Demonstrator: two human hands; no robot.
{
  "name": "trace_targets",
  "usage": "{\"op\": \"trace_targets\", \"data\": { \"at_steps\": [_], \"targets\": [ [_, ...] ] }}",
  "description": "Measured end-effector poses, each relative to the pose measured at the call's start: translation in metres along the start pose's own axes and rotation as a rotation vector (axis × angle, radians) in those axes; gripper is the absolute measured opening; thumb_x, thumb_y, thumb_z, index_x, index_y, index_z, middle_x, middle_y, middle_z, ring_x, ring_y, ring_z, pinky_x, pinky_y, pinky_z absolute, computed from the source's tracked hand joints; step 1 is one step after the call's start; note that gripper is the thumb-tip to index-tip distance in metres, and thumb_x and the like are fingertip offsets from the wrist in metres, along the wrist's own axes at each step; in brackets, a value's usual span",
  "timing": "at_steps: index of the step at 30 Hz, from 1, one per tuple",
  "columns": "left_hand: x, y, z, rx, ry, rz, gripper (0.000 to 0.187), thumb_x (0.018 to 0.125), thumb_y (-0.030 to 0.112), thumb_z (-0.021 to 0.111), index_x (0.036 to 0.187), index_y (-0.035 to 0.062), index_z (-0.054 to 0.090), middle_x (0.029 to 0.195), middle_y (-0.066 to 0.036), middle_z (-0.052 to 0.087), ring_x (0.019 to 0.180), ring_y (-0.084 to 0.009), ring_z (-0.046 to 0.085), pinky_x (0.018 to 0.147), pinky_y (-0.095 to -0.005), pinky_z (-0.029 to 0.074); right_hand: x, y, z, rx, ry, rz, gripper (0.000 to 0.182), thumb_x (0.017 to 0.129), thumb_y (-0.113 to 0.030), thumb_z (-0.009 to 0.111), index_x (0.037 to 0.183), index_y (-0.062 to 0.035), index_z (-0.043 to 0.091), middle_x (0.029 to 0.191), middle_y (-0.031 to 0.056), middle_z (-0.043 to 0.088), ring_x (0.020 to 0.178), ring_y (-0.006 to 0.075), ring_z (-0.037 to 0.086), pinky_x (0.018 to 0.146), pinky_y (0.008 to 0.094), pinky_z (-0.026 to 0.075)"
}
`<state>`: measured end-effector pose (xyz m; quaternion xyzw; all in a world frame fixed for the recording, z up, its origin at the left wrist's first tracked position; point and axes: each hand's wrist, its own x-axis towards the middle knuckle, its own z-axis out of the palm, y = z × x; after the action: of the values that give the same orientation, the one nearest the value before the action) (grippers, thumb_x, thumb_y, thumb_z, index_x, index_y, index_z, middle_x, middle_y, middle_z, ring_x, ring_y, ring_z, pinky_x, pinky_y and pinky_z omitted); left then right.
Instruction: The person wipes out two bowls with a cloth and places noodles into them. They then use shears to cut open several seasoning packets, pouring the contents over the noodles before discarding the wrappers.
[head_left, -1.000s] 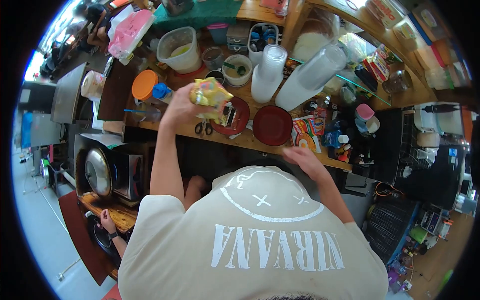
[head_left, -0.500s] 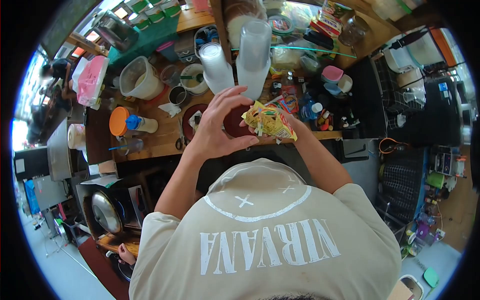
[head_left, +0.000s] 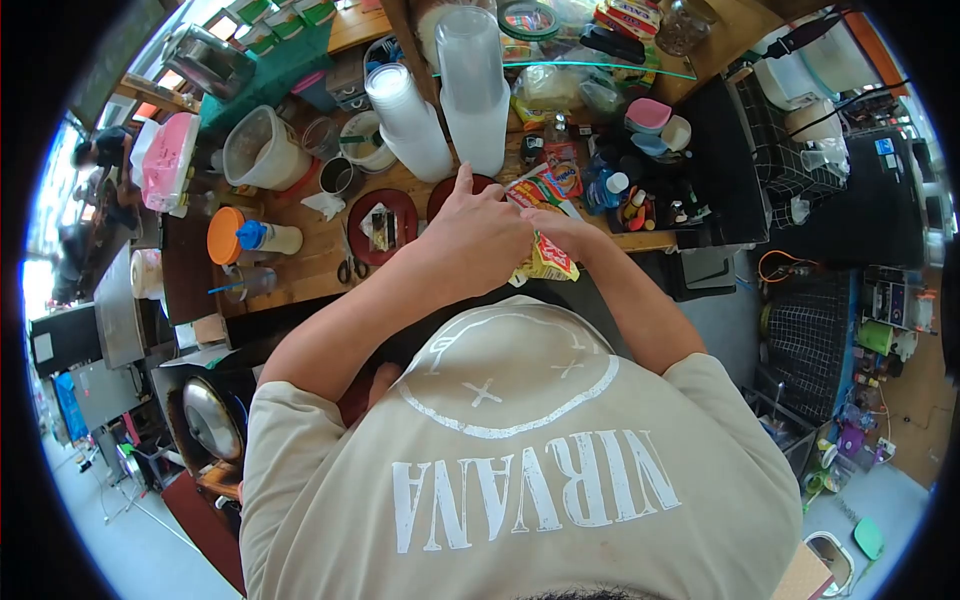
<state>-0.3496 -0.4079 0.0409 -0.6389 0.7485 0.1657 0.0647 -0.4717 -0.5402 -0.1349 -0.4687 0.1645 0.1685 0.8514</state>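
Observation:
My right hand point(head_left: 568, 234) is closed around a crinkled yellow food packet with red print point(head_left: 549, 262), held low at the table's front edge. My left hand point(head_left: 482, 238) lies across the packet's upper part, its back to me. One finger sticks out forward and the others curl down; what they grip is hidden under the hand. Just beyond my hands is a colourful red, green and yellow packet point(head_left: 542, 188). A dark red plate point(head_left: 408, 226) with a small wrapped item sits left of my left hand, beside scissors point(head_left: 352, 262). Another red plate point(head_left: 447, 192) is partly covered.
Tall stacks of clear plastic cups point(head_left: 474, 110) stand behind my hands. A blue-capped bottle point(head_left: 270, 237), an orange lid point(head_left: 232, 238) and a white tub point(head_left: 262, 150) are at left. Bottles point(head_left: 602, 185) and stacked bowls point(head_left: 650, 118) stand at right.
My left hand, spread apart beside the packet before, has moved right and over it, with its fingers curled. The packet has tipped lower and is now mostly covered.

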Motion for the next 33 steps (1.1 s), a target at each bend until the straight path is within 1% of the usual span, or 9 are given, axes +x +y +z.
{"op": "trace_targets", "data": {
  "at_steps": [2,4,8,14,17,20,25,28,33],
  "targets": [
    [0.003,0.002,0.007,-0.007,-0.005,0.013,0.009,0.084,0.014,0.064,0.084,0.0096,0.072,0.096,-0.006,0.067,0.112,-0.0270,0.060,0.109,-0.0677,0.031,0.001,0.012,-0.012,0.021,0.025,0.005,0.021,0.096,-0.013,0.055,0.101,-0.0018,0.072,0.086,0.0043,0.068,0.068,0.0105,0.065,0.058,0.0289,0.054],
    [0.007,0.002,0.020,-0.059,-0.070,0.008,0.007,0.082,0.011,0.065,0.084,0.0076,0.071,0.093,-0.006,0.068,0.109,-0.0270,0.061,0.107,-0.0692,0.033,-0.002,0.014,-0.019,-0.381,0.351,0.181,0.024,0.097,-0.022,0.052,0.103,-0.0100,0.072,0.069,-0.0007,0.056,0.052,0.0097,0.049,0.043,0.0304,0.037],
    [0.018,0.005,0.039,-0.031,0.028,0.009,0.008,0.081,0.013,0.065,0.082,0.0076,0.071,0.092,-0.005,0.069,0.107,-0.0268,0.063,0.104,-0.0706,0.034,-0.003,0.020,-0.024,-0.369,0.278,0.189,0.026,0.097,-0.031,0.049,0.099,-0.0149,0.068,0.060,-0.0029,0.041,0.045,0.0103,0.033,0.040,0.0308,0.022],
    [0.033,0.000,0.069,-0.121,0.091,0.051,0.013,0.080,0.019,0.069,0.079,0.0070,0.072,0.096,-0.005,0.071,0.113,-0.0249,0.061,0.103,-0.0697,0.037,0.022,0.071,-0.059,-0.354,0.206,0.248,0.025,0.095,-0.033,0.053,0.097,-0.0111,0.065,0.058,-0.0023,0.044,0.043,0.0114,0.035,0.038,0.0330,0.024],
    [0.036,-0.008,0.089,-0.075,0.048,0.085,0.013,0.079,0.019,0.069,0.080,0.0073,0.074,0.100,-0.004,0.070,0.118,-0.0243,0.059,0.104,-0.0696,0.036,0.001,0.036,-0.027,-0.428,0.273,0.298,0.027,0.095,-0.032,0.055,0.105,-0.0095,0.064,0.064,-0.0017,0.052,0.046,0.0099,0.042,0.038,0.0316,0.029],
    [0.039,-0.019,0.099,-0.140,0.390,0.263,0.010,0.080,0.017,0.069,0.078,0.0092,0.075,0.106,-0.005,0.069,0.120,-0.0242,0.058,0.108,-0.0712,0.031,-0.008,0.023,-0.003,-0.185,0.357,0.227,0.029,0.096,-0.031,0.056,0.113,-0.0086,0.062,0.074,-0.0001,0.061,0.053,0.0077,0.053,0.040,0.0271,0.035],
    [0.046,-0.032,0.096,-0.316,0.213,0.381,0.008,0.078,0.013,0.071,0.072,0.0089,0.074,0.115,-0.003,0.068,0.127,-0.0240,0.055,0.114,-0.0721,0.022,0.003,0.035,-0.003,0.122,0.314,0.162,0.024,0.099,-0.023,0.057,0.118,-0.0089,0.060,0.101,0.0074,0.068,0.083,0.0117,0.071,0.063,0.0279,0.060],
    [0.045,-0.038,0.095,-0.362,0.318,0.380,0.008,0.077,0.010,0.073,0.071,0.0067,0.074,0.116,0.000,0.069,0.130,-0.0241,0.053,0.115,-0.0708,0.020,0.006,0.036,-0.012,0.124,0.115,0.064,0.024,0.100,-0.021,0.056,0.120,-0.0088,0.060,0.109,0.0075,0.067,0.097,0.0132,0.070,0.078,0.0300,0.062],
    [0.037,-0.043,0.090,-0.390,0.287,0.400,0.005,0.077,0.004,0.070,0.076,0.0049,0.075,0.114,0.002,0.071,0.132,-0.0252,0.051,0.118,-0.0687,0.016,0.013,0.028,-0.017,-0.146,0.063,0.103,0.031,0.101,-0.021,0.053,0.128,-0.0085,0.057,0.116,0.0056,0.068,0.102,0.0143,0.070,0.083,0.0303,0.061]
  ]
}}
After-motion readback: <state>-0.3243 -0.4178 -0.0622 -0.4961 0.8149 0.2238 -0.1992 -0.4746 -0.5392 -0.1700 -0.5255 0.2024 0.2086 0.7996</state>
